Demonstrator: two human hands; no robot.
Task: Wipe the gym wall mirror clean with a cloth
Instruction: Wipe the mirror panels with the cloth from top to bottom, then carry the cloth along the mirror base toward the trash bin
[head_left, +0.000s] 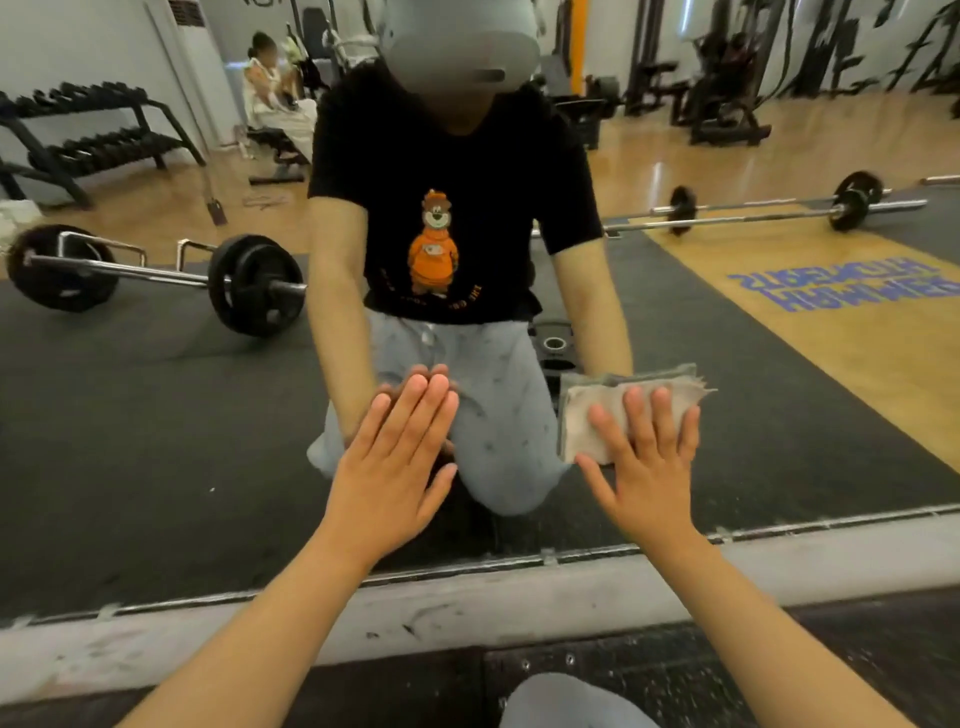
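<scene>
Only 2 txts here, both seen as reflection in the mirror. Near its right edge, on the yellow floor strip, are big blue letters in 2 lines, reversed and upside down. One line looks like "HAMMER"; the other I cannot read surely. At the mirror's middle, on the black T-shirt, under the orange bear pic, a curved row of small letters, too small to read.

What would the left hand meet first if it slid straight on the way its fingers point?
Probably nothing but bare mirror: the left hand lies flat on it, fingers pointing up, and the cloth sits off to its right.
</scene>
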